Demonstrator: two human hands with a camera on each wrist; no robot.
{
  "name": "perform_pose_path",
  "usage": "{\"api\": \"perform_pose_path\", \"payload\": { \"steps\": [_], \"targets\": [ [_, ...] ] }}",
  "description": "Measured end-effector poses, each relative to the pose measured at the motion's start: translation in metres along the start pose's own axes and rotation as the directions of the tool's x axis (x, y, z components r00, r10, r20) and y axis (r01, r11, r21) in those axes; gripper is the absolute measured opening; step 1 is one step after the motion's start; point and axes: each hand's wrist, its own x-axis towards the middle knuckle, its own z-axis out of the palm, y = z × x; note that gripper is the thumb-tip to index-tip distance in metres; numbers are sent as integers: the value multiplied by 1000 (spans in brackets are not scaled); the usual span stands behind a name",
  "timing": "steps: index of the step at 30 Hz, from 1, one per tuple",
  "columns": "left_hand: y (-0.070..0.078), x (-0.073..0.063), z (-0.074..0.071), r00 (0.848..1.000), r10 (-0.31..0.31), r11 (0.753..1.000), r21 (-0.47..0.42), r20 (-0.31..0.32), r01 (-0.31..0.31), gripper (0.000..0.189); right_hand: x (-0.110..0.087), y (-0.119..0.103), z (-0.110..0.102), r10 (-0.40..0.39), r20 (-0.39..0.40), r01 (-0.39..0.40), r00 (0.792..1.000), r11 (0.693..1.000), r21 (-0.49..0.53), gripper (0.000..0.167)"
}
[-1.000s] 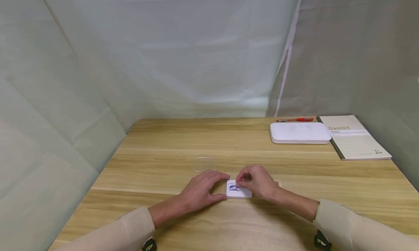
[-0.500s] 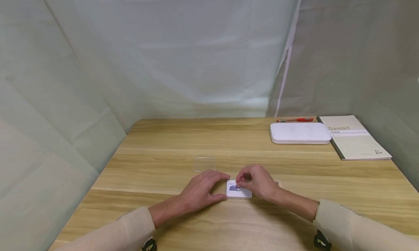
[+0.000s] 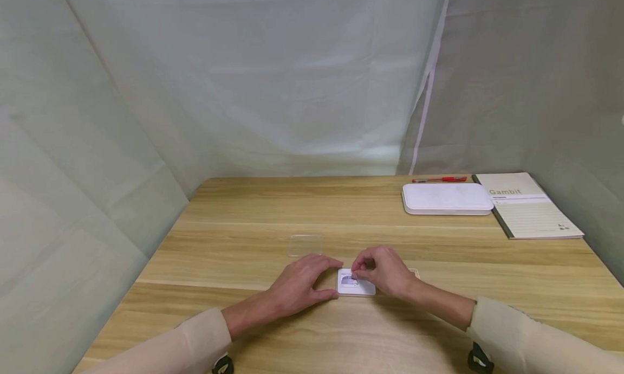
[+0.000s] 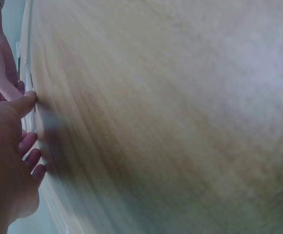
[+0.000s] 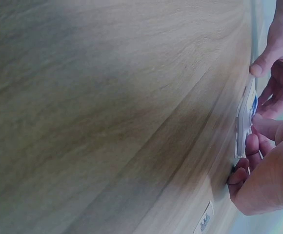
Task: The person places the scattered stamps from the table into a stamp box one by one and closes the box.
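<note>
A flat white rectangular block (image 3: pixel 363 288) with a clear-looking rim lies on the wooden table. On its left half is a small blue-and-white picture, probably a sticker (image 3: pixel 347 281). My left hand (image 3: pixel 301 284) holds the block's left end, thumb at the near corner and index finger at the far corner. Thumb and index finger of my right hand (image 3: pixel 382 270) pinch the picture's right edge, low over the block. The right wrist view shows the block (image 5: pixel 244 122) edge-on between both hands. The pinched edge is hidden under the fingertips.
A clear rectangular plate (image 3: pixel 305 245) lies beyond my left hand. Partly hidden behind my right wrist is a small pale-edged card (image 3: pixel 415 272). At the back right are a white case (image 3: pixel 447 198), a red pen (image 3: pixel 440 179) and a notebook (image 3: pixel 528 205).
The picture looks flatter and more evenly lit than before, when it appeared bent and darker. Both hands and the block have stayed in nearly the same place.
</note>
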Motion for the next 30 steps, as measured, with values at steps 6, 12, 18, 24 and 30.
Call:
{"api": "perform_pose_path", "payload": {
  "steps": [6,12,18,24,30],
  "targets": [
    [0,0,0,1000,-2,1000,1,0,2,58,-1,-1,-1,1,5,-1,1000,1000,19,11],
    [0,0,0,1000,3,1000,5,-1,-3,58,-3,-3,-6,28,11,-29,1000,996,81,5],
    [1,-1,0,1000,7,1000,12,-4,-7,59,-9,-2,-18,99,-25,-97,995,991,87,2],
    [0,-1,0,1000,9,1000,22,-6,-9,58,-20,4,-39,96,-51,-91,994,991,99,14],
    [1,-1,0,1000,9,1000,29,-3,-9,58,-33,19,-61,119,-43,-112,992,984,139,29]
  ]
}}
